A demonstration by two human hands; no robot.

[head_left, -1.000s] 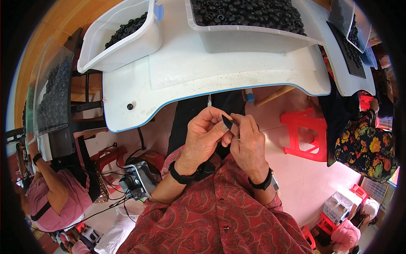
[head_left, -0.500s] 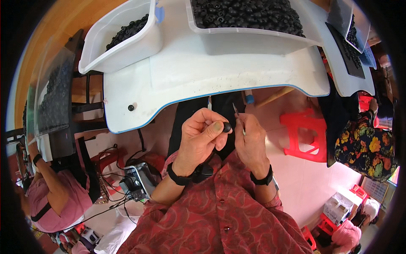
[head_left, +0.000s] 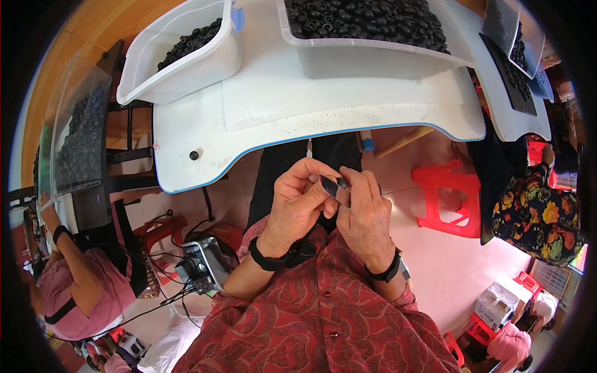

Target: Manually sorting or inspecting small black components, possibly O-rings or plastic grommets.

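Both of my hands meet above my lap, in front of the table's near edge. Between the thumb and fingers of my left hand is a small round black part, mostly covered by fingers. My right hand is closed on a slim knife; its dark pointed blade lies across the left thumb, close beside the part. The knife's handle is hidden in the right fingers. Whether the blade touches the part I cannot tell. A single black part lies on the white table at the left.
On the table stand a white tub partly filled with black parts and a larger clear bin heaped with them. A red stool is to the right. Cables and a metal device are at left; other people sit on both sides.
My right hand has moved left to meet the left hand. The knife, which pointed up and away, now has its blade turned across the left thumb beside the black part.
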